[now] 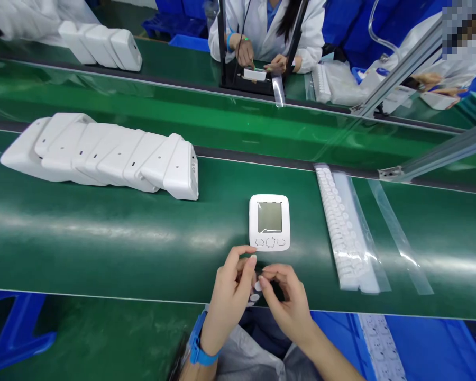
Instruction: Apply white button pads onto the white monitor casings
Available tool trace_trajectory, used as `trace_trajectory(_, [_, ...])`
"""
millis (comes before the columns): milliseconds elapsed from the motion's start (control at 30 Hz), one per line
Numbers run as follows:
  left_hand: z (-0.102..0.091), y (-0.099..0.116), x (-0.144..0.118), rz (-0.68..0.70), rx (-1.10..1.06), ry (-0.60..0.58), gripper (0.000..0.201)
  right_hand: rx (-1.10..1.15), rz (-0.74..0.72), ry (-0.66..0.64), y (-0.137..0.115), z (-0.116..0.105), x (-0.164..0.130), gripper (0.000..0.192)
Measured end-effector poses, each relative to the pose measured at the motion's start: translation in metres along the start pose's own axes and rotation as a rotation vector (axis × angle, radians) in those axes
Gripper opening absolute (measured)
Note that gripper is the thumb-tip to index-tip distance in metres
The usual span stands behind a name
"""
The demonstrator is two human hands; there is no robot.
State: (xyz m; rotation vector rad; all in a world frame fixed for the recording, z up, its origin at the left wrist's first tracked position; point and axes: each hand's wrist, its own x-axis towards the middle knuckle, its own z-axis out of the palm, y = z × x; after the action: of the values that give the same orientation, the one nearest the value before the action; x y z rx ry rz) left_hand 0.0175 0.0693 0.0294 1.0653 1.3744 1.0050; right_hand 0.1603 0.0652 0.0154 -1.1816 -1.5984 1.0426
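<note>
Left hand: your left hand (228, 296) hovers over the near edge of the table (103, 248), thumb and forefinger curled toward the right hand; a blue band (198, 344) circles the wrist.
Right hand: your right hand (287, 301) meets it, fingertips (264, 281) nearly touching those of the left.
Pads: small white pads (257, 288) sit between the two sets of fingers (too small to tell which hand has the firmer grip); the fingers are closed to a narrow pinch around them.
Monitor: a white monitor (269, 222) lies face up on the table just beyond your fingertips, grey screen above three buttons.
Shells: a row of white shells (103, 156), overlapping one another, lies far left on the table.
Strip: a clear bag of small white parts (347, 233) lies to the right of the monitor, with a bare film strip (400, 243) beside it.
Belt: a green belt (222, 116) runs past the table.
Others: across the belt, a person in a white coat (262, 26) works with both hands at a black stand (246, 79).
</note>
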Motion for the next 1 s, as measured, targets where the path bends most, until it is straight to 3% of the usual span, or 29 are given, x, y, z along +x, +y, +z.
trace_trajectory(200, [-0.005, -0.009, -0.008, 0.055, -0.13, -0.245, 0.035, -0.078, 0.012, 0.104, 0.007, -0.026, 0.006, 0.014])
trace_trajectory(300, [-0.002, -0.011, -0.009, 0.003, -0.194, -0.281, 0.04, -0.144, -0.043, 0.106, 0.006, -0.034, 0.009, 0.013])
trace_trajectory(500, [0.008, -0.014, -0.011, 0.009, -0.267, -0.207, 0.044, -0.414, -0.288, 0.148, -0.002, -0.038, 0.006, 0.018])
trace_trajectory(600, [0.011, -0.016, -0.011, 0.03, -0.245, -0.176, 0.042, -0.463, -0.341, 0.137, -0.003, -0.038, 0.004, 0.019])
trace_trajectory(767, [0.015, -0.018, -0.013, 0.094, -0.148, -0.138, 0.036, -0.363, -0.263, 0.156, 0.0, -0.036, -0.001, 0.017])
trace_trajectory(1000, [0.022, -0.021, -0.018, 0.338, 0.171, -0.025, 0.038, -0.235, -0.036, 0.223, 0.005, -0.03, -0.007, 0.011])
